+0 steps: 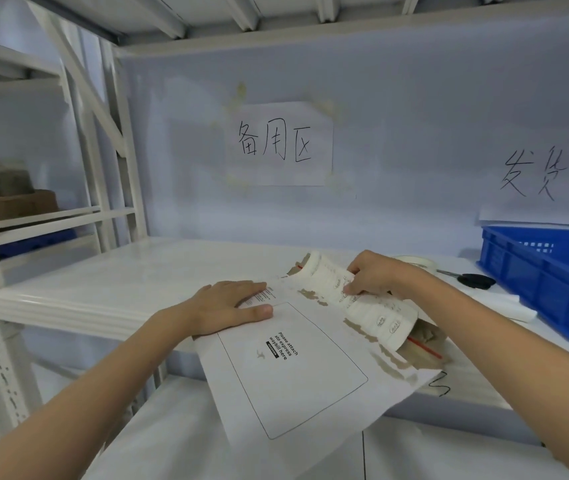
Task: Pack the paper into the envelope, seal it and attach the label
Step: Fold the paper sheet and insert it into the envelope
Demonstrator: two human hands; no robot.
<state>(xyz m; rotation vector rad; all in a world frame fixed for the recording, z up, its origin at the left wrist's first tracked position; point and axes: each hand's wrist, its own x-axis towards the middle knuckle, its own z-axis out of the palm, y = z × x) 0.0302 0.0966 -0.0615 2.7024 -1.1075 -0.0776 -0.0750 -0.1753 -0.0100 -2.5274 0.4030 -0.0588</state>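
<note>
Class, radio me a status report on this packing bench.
Left hand flat on envelope. Right hand pinching flap strip. Nothing in the way.

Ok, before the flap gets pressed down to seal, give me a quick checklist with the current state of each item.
1. Envelope held steady: ok, left hand lies flat on its upper left part.
2. Flap gripped: ok, right hand pinches the curled flap.
3. Paper fully inside: cannot tell, the flap hides the opening.
4. Flap flat and sealed: not ok, it is curled up, with the red strip exposed.
5. Envelope fully supported: not ok, its near part overhangs the shelf edge.
6. Waybill box free for the label: ok, nothing stuck there.
</note>
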